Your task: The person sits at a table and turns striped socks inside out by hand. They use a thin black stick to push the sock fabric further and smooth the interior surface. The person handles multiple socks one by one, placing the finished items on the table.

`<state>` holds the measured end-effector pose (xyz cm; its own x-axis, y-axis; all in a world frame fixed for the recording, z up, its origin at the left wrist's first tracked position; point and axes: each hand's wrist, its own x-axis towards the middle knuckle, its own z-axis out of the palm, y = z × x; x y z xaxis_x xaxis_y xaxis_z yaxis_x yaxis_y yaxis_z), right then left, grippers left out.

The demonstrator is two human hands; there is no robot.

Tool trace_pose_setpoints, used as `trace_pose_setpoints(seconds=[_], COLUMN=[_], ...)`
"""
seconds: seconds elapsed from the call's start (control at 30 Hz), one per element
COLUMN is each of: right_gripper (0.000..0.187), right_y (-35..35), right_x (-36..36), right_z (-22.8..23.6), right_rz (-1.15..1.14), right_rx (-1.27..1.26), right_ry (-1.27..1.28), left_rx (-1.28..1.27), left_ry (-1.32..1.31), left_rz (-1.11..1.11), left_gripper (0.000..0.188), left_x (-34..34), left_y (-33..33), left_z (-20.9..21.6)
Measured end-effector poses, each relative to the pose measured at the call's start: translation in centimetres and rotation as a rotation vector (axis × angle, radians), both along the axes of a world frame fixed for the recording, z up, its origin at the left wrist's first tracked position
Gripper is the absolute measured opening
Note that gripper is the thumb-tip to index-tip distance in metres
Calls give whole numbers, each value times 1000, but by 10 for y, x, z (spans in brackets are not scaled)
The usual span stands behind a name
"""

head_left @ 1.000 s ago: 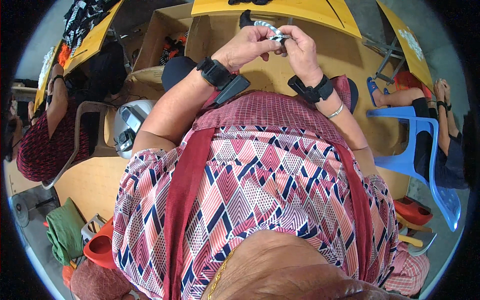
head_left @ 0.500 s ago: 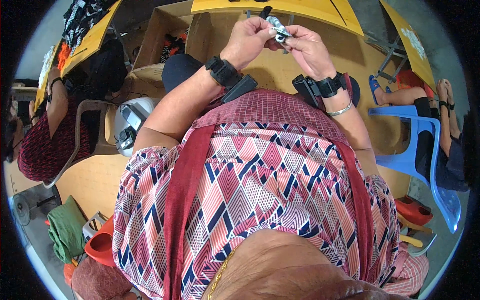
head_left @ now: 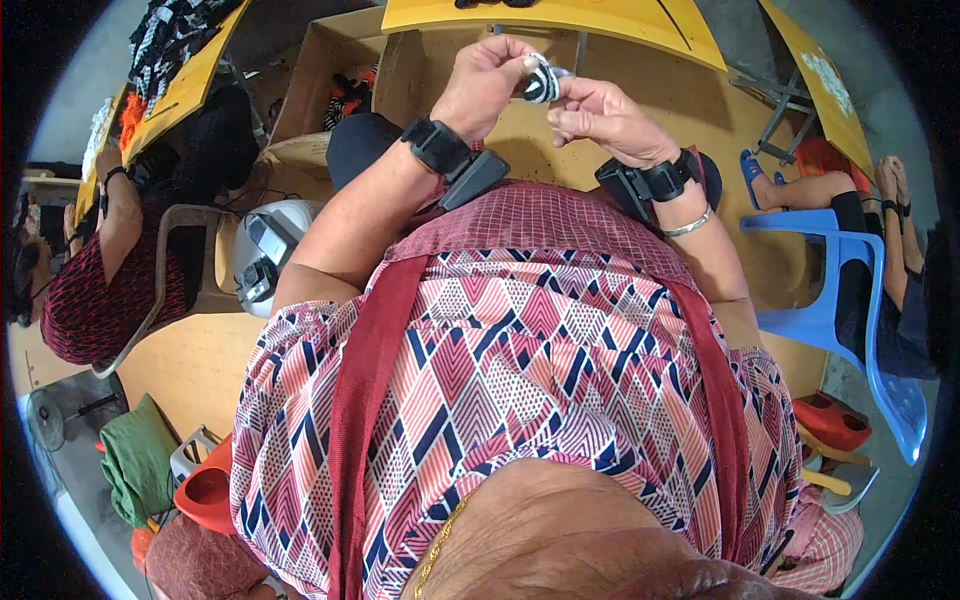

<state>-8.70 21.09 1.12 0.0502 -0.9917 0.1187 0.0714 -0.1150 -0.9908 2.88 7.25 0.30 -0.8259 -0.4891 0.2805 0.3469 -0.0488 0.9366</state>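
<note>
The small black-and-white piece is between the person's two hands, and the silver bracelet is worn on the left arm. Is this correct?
Not quite: the head view shows the silver bracelet on the right arm, not the left one. The small black-and-white piece is indeed between the left hand and the right hand.

Fabric piece [head_left: 541, 87] between our left hand [head_left: 482, 88] and right hand [head_left: 618, 122], table [head_left: 580, 20] before us, box [head_left: 320, 70] to our front left, chair [head_left: 832, 255] at our right, fan [head_left: 47, 416] behind left.
</note>
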Motion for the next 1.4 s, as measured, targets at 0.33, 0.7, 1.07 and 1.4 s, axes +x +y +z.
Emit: trace_pose_setpoints(seconds=[0.33,0.7,1.07,1.4], right_gripper=[10,9,11,13], right_y=[-15,-28,-18,-26], right_x=[-8,13,-7,-2], right_z=[-21,-14,-10,-20], right_rz=[-435,-712,3,-182], right_rx=[-126,-332,-180,-262], right_ry=[-179,-226,-143,-510], left_rx=[36,273,258,-177], left_ry=[-81,-59,-46,151], left_rz=[-275,-75,-118,79], left_gripper=[7,11,8,2], left_x=[4,-15,-10,-13], left_y=[3,7,-1,-2], left_z=[8,-1,-13,-1])
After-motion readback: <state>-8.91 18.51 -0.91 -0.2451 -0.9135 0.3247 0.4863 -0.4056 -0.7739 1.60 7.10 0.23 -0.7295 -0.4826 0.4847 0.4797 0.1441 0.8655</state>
